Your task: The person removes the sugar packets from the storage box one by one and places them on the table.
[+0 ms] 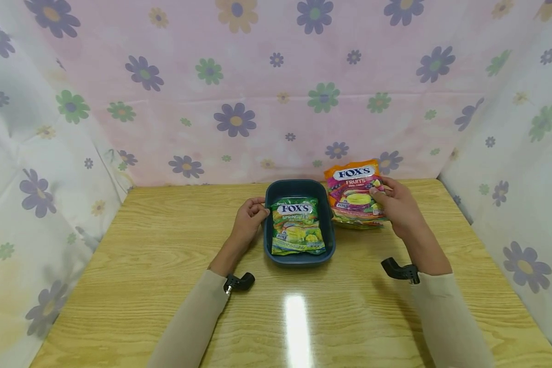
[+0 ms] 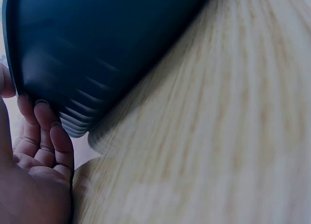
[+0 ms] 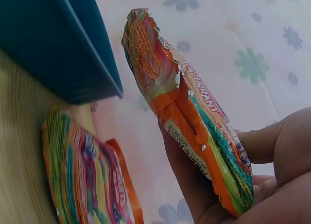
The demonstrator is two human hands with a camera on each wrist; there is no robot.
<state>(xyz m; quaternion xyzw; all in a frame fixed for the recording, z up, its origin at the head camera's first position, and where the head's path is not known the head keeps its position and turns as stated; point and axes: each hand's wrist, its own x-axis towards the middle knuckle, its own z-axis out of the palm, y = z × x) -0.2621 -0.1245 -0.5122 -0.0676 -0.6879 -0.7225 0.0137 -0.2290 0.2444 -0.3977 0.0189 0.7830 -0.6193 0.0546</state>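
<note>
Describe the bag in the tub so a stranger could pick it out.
On the wooden table, find the dark blue tub that the left hand grips. Inside lies the green bag. It reads SPRING TEA, unlike the orange-edged FRUITS bag in the right hand.

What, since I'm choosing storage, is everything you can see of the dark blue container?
The dark blue, rounded-rectangular, plastic-looking container is open-topped, with a thin rim and ridges at a lower outer corner. It stands upright on the light wood-grain table, with a green, glossy Spring Tea candy bag inside. The person's left hand holds its left edge.
</note>
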